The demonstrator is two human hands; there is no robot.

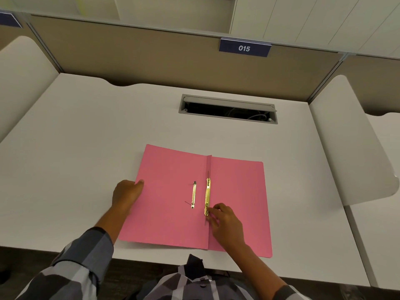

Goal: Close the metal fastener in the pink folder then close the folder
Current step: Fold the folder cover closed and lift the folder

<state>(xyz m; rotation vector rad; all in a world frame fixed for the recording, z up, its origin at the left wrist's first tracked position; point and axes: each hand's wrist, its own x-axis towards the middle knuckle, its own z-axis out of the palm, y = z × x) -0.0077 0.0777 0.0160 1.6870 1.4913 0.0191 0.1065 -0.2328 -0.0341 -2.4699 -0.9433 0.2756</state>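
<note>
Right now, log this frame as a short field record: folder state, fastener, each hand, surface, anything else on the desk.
folder: pink folder lies open flat, both covers spread
fastener: brass fastener along the spine fold; a second brass strip lies on the left cover
left hand: rests on the folder's left edge, holding nothing
right hand: fingertips touch the near end of the fastener
surface: white desk
other: open cable hatch behind the folder; sign 015 on the partition
</note>
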